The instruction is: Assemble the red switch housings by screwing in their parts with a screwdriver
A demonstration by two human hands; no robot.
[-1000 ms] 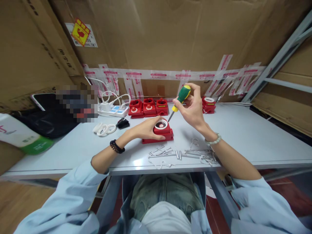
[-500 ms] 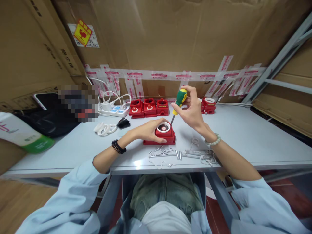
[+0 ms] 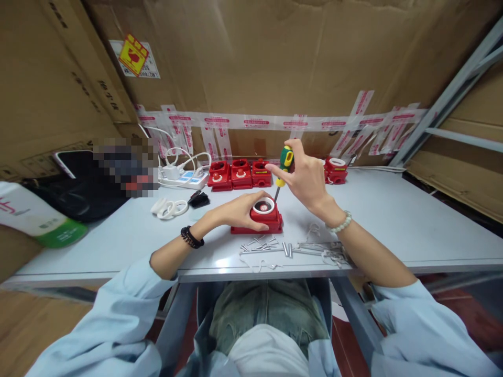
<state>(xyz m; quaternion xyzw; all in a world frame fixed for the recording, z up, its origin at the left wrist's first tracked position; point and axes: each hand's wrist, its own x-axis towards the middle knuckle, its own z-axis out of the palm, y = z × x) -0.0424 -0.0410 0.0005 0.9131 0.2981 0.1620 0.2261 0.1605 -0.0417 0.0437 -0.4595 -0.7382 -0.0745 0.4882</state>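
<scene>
My left hand (image 3: 241, 209) is closed around a red box-shaped housing (image 3: 276, 222) that lies on the table. A white ring (image 3: 270, 200) with a dark round window sits on top of this housing. In my right hand (image 3: 308, 180) is a screwdriver (image 3: 287, 157) with a green and yellow handle, its fingers and thumb around the grip. The screwdriver stands nearly upright, leaning slightly, and its tip meets the far right corner of the housing. Whether a screw sits under the tip is too small to tell.
Several screws (image 3: 261, 244) and metal rods (image 3: 310, 251) lie at the table's front edge. White rings (image 3: 168, 209) are on the left. Red housings (image 3: 241, 175) line the back beside a power strip (image 3: 190, 179); others (image 3: 337, 172) stand right. A cardboard wall (image 3: 251, 63) closes the back.
My right hand has shifted slightly left and turned, and the screwdriver handle is now more upright. The left hand and the red housing have stayed in place.
</scene>
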